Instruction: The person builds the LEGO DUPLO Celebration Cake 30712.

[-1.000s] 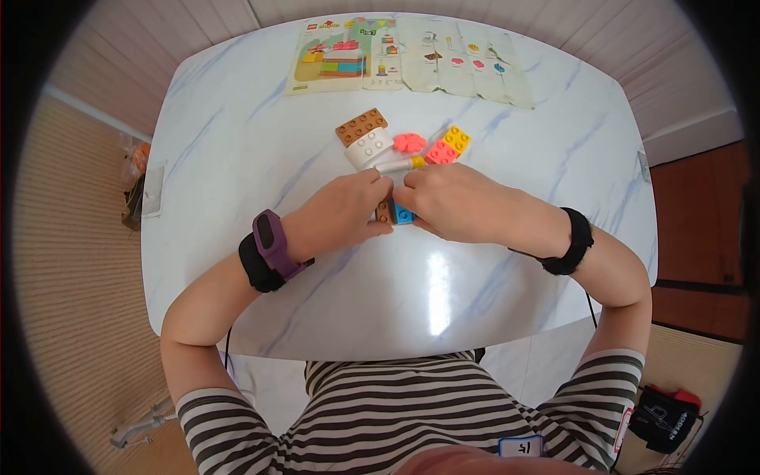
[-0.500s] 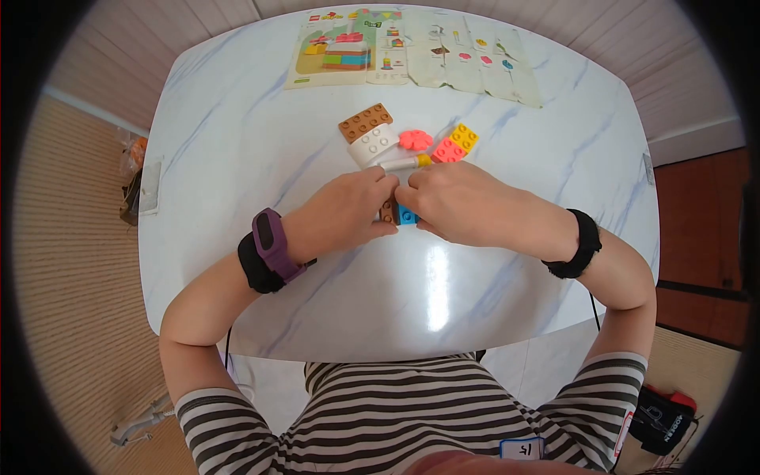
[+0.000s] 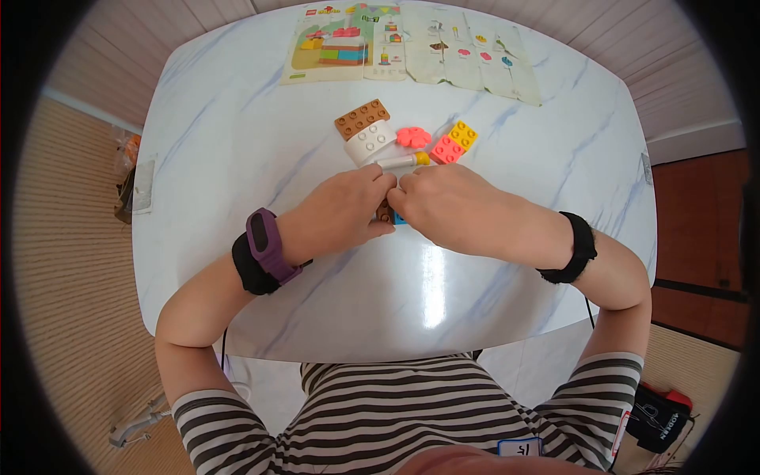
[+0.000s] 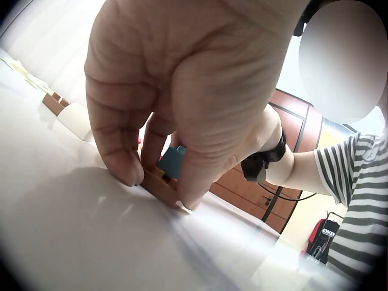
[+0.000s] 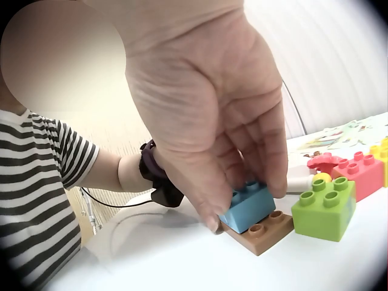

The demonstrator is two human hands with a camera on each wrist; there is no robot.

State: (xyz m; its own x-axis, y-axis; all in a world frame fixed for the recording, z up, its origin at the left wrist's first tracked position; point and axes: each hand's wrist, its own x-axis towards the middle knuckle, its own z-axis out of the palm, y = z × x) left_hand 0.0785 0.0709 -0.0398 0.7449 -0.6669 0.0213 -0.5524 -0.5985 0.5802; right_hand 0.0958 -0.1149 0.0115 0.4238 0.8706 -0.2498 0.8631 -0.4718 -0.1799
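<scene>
A flat brown brick [image 3: 384, 212] lies on the table between the hands, with a blue brick [image 5: 250, 208] on top of it; brown studs show beside the blue one in the right wrist view. My left hand [image 3: 336, 210] grips the brown brick [image 4: 159, 187] between thumb and fingers at its edges. The right hand [image 3: 459, 207] pinches the blue brick, thumb on one side and fingers on the other. Beside them in the right wrist view stands a green brick [image 5: 324, 209], which the head view does not show.
Behind the hands lie a brown brick [image 3: 362, 119], a white curved brick [image 3: 370, 140], a white stick piece [image 3: 396, 161] with a yellow end, a pink flower-like piece [image 3: 413, 137], and pink [image 3: 446, 150] and yellow [image 3: 462, 135] bricks. An instruction sheet [image 3: 475, 59] spreads at the far edge.
My right hand has shifted slightly left, toward the left hand, and covers more of the blue brick in the head view. Both hands keep their hold.
</scene>
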